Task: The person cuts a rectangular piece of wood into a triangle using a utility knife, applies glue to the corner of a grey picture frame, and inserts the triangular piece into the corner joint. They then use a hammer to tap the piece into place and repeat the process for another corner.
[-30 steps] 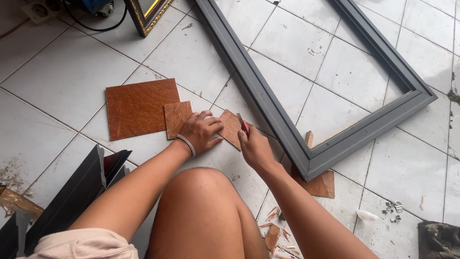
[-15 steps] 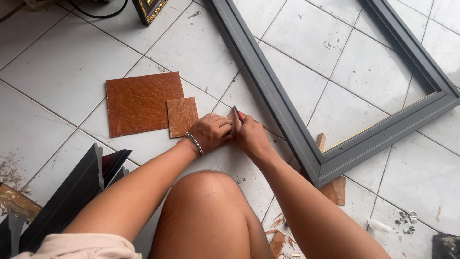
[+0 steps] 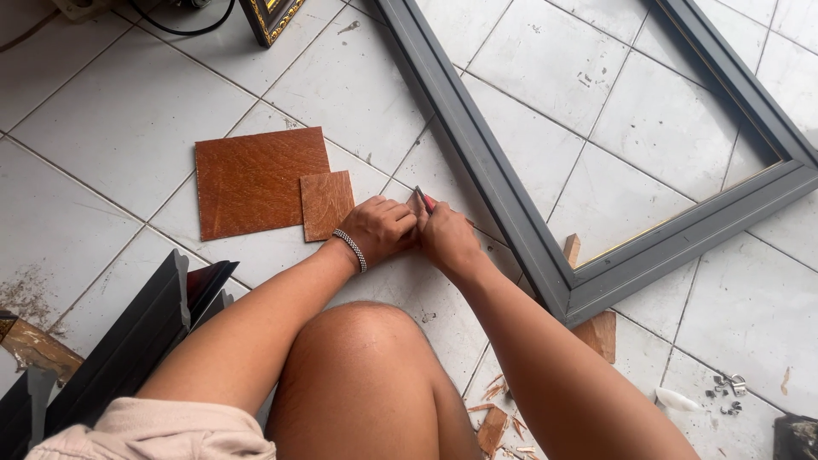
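Cutting a small brown board piece on the tiled floor

Left hand (image 3: 381, 228) presses down the piece (image 3: 415, 203), mostly hidden; right hand (image 3: 449, 241) pinches a red-handled cutter (image 3: 423, 199) against it. Two cut boards (image 3: 260, 181) lie left of the hands, the grey frame (image 3: 511, 204) just right; shavings (image 3: 498, 409) suggest trimming's well underway.

I am wearing the only camera on my head, looking steeply down over my knee (image 3: 362, 375) at the tiled floor (image 3: 111, 119) close before me, no second view sharing it
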